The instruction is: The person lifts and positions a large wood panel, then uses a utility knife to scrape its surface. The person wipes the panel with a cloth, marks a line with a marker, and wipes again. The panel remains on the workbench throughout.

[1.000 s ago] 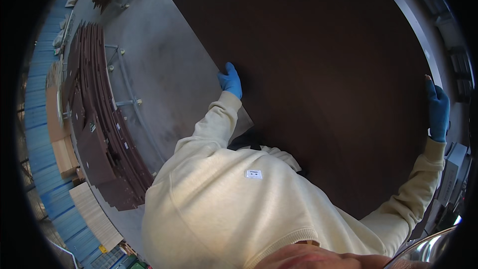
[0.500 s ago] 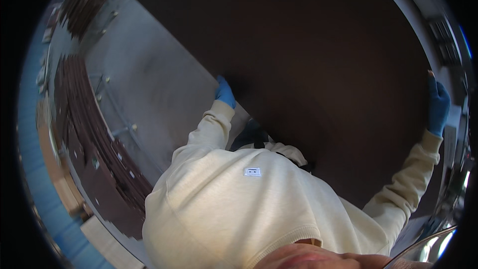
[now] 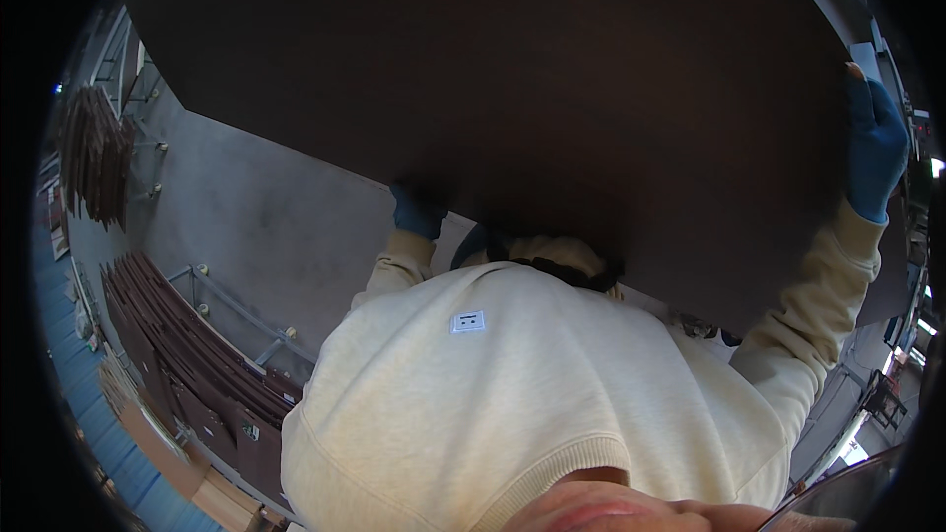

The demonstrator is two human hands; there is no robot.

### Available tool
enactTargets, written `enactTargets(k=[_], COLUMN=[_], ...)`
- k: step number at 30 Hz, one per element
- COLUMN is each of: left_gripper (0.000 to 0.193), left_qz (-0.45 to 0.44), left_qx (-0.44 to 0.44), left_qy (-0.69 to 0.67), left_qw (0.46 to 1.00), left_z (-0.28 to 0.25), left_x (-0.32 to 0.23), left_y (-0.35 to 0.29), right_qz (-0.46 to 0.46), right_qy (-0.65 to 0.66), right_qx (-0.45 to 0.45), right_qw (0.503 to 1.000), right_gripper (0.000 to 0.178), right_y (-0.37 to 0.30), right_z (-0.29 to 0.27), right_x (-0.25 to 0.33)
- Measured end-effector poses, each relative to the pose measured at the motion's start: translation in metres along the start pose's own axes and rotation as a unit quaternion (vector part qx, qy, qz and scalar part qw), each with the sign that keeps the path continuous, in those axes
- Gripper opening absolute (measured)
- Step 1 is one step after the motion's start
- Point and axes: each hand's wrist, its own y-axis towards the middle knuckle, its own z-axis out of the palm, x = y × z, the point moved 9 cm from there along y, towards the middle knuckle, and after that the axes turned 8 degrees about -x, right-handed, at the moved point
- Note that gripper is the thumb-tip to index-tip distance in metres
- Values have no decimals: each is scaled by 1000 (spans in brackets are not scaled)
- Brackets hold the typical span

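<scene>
The near-left edge of a large dark brown panel (image 3: 512, 69) is pinched by the left grip (image 3: 419, 215), its fingertips lost in shadow, and the right edge is clasped by the right grip (image 3: 877, 143). The panel is held before the torso over the grey floor (image 3: 256, 187), with brown boards (image 3: 187, 345) stacked at left. The step is judged to be two-handed carrying; even support at both edges is called for next.
</scene>
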Motion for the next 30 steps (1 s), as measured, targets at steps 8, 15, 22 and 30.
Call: enactTargets(k=[8,15,22,30], left_gripper=[80,81,71,57], left_qz=[-35,-77,174,313], left_qx=[17,6,143,153], left_qy=[-17,-18,532,893], left_qw=[999,997,816,284], left_z=[20,4,18,79], left_x=[-3,10,-8,-12], left_y=[-12,10,8,-56], right_qz=[-58,9,-204,-89], right_qy=[44,-4,-81,9], right_qx=[2,-27,-28,-39], right_qw=[997,1000,975,995], right_gripper=[22,18,29,24], right_y=[-12,-3,-12,-29], right_z=[-36,-61,-69,-115], right_x=[37,61,124,56])
